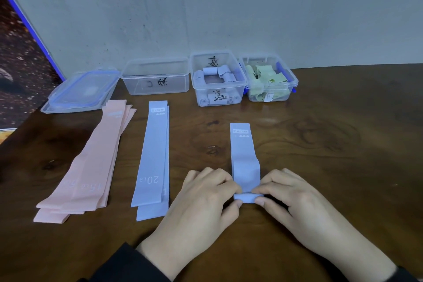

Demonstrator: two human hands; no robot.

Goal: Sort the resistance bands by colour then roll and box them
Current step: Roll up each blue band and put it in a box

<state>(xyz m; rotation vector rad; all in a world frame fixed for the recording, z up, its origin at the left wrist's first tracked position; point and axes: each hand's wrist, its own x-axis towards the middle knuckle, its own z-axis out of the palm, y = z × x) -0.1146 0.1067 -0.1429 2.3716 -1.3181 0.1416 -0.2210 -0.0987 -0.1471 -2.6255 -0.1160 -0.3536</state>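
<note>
Both hands (248, 192) pinch blue band (242, 155), near end rolled.

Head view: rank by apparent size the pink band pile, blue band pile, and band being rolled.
1. pink band pile
2. blue band pile
3. band being rolled, part-rolled in both hands, so it looks shorter; flat length unsure.

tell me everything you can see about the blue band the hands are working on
The blue band is a flat, matte strip, rubbery-looking, lying lengthwise on the wooden table. Its far end bears a small white label. Its near end is curled into a small tight roll, pinched by the left hand and right hand from either side. The rest lies unrolled.
</note>
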